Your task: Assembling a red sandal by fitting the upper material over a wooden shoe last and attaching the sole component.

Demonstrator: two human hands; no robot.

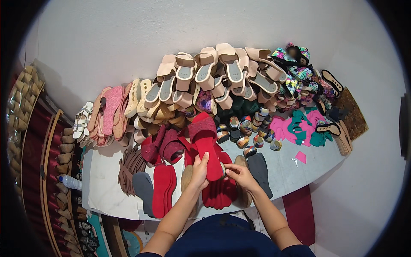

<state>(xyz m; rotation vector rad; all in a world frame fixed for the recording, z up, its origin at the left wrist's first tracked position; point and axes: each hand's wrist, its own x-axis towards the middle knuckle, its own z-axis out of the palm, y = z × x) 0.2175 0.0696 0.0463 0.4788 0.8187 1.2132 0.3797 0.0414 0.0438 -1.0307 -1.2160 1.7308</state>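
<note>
A red slide sandal (pixel 205 143) with a wide darker red strap is held up over the near middle of the table, toe pointing away. My left hand (pixel 200 171) is wrapped around its left side near the heel end, thumb on the red insole. At the sandal's right rear, the fingers of my right hand (pixel 239 174) pinch a patterned heel block (pixel 222 169), mostly hidden by the sole. Whether the block is fixed to the sole I cannot tell. Below the hands lie red soles (pixel 219 199) in a fanned stack, with another red sole stack (pixel 164 190) to the left.
Grey soles (pixel 259 173) flank the work spot. Multicoloured heel blocks (pixel 245 126) stand beyond my right hand, dark red straps (pixel 171 147) to the left. Beige heeled sandals (pixel 207 64) are piled against the wall. Pink and green scraps (pixel 295 128) lie right, brown strips (pixel 132 169) left.
</note>
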